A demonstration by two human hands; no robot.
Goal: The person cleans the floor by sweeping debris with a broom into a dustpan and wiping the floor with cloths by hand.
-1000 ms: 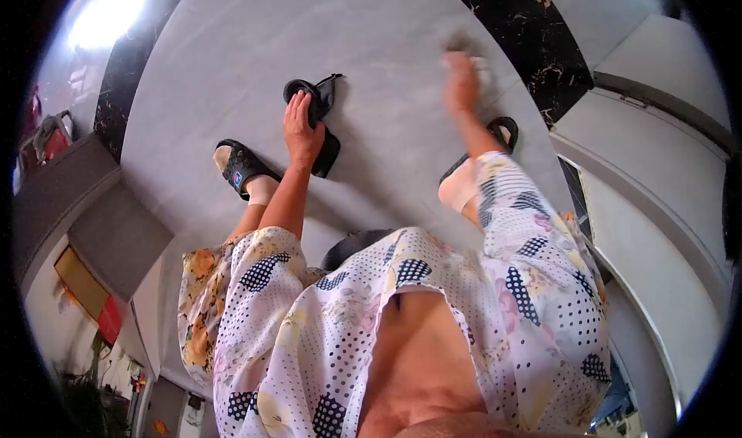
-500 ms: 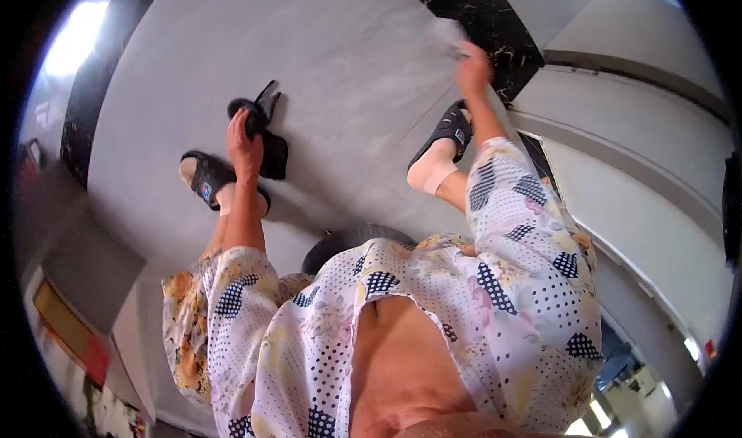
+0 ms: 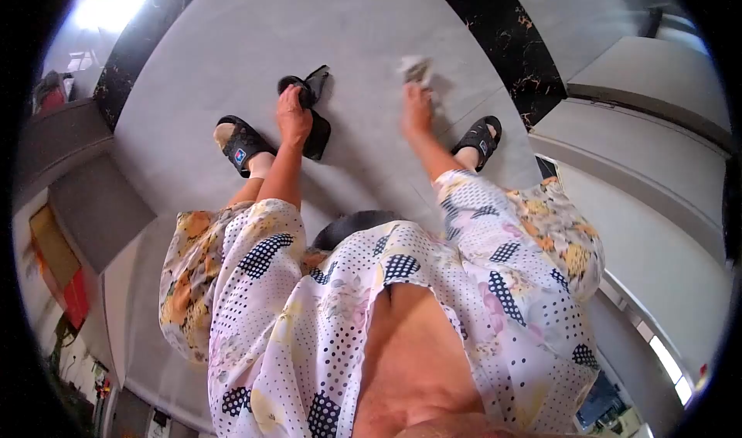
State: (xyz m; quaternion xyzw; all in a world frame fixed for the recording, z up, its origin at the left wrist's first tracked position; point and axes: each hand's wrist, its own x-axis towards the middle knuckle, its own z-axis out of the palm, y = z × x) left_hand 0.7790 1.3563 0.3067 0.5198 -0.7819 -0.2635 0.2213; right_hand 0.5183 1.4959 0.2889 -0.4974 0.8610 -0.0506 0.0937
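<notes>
My left hand (image 3: pixel 293 117) is closed on a black sandal (image 3: pixel 318 134) with loose straps, held just above or against the grey floor. To the right, my right hand (image 3: pixel 417 112) grips a crumpled whitish cloth (image 3: pixel 416 70), slightly blurred by motion. The cloth is apart from the sandal. My feet wear dark open-toed slippers, the left slipper (image 3: pixel 244 144) beside my left forearm and the right slipper (image 3: pixel 479 139) beyond my right forearm.
Grey floor (image 3: pixel 363 20) lies ahead, crossed by a black marbled band (image 3: pixel 522 44) at the right. White cabinetry (image 3: pixel 641 152) stands at the right, and a grey box-like piece (image 3: pixel 100 206) at the left. A dark round seat (image 3: pixel 352 228) is partly hidden under my clothing.
My right hand has swung inward with the cloth, away from the black band, toward the sandal. My left hand stays on the sandal. The camera view has shifted.
</notes>
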